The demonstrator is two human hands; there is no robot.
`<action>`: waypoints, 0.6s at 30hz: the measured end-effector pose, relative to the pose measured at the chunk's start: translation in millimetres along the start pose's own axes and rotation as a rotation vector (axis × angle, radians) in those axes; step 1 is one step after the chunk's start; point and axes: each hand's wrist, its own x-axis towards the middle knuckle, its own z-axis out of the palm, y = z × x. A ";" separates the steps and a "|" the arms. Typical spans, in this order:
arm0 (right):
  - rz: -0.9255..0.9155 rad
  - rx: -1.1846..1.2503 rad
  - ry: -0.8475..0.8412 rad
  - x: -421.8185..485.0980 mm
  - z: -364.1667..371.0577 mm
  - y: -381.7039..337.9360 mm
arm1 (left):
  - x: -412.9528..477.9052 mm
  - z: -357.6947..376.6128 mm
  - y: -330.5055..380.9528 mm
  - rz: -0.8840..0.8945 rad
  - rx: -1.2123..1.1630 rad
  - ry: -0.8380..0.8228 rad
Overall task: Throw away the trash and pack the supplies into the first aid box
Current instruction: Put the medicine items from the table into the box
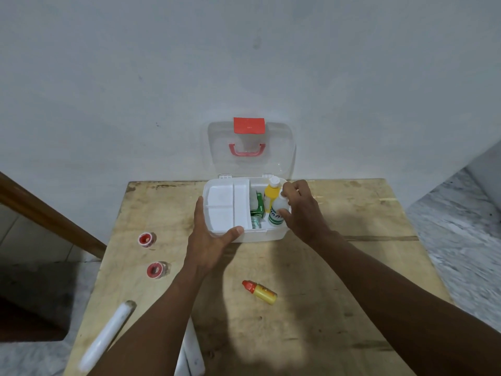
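**Both hands at the open first aid box**

Right now the first aid box (267,234) sits at the far edge of the wooden table (339,280), its clear lid (279,156) standing upright against the wall (244,63), red handle and latch showing through it. The left hand (208,240) is spread wide around the box's near left corner, thumb lying along the front rim and fingers up the left side. The right hand (301,210) is closed around a white bottle with a green label (277,214), held upright in the right part of the box, just beside a yellow bottle with a white cap (271,195).

A white divided tray (226,207) covers the left half of the box, so whatever lies under it is hidden. Between tray and bottles a green carton (259,207) and a greenish packet (255,222) are only partly seen; their print is too small to read.

Loose on the table: two red-cored tape rolls (147,239) (158,269) at the left, well apart from the box, and a small yellow dropper bottle with a red cap (259,291) lying on its side near the middle. A white tube (107,337) lies at the near left edge (blurred), and another white object (191,354) is half covered by the left forearm and cut off by the frame.
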 end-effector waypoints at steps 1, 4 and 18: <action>-0.002 0.001 0.005 -0.1 0.8 0.6 | -0.5 0.6 0.4 0.003 -0.001 0.005; -0.008 0.001 0.016 0.6 2.2 1.9 | -1.8 1.3 0.8 0.013 -0.007 0.012; -0.063 0.007 0.023 -1.8 1.4 5.0 | -0.9 3.1 0.9 0.025 0.003 0.007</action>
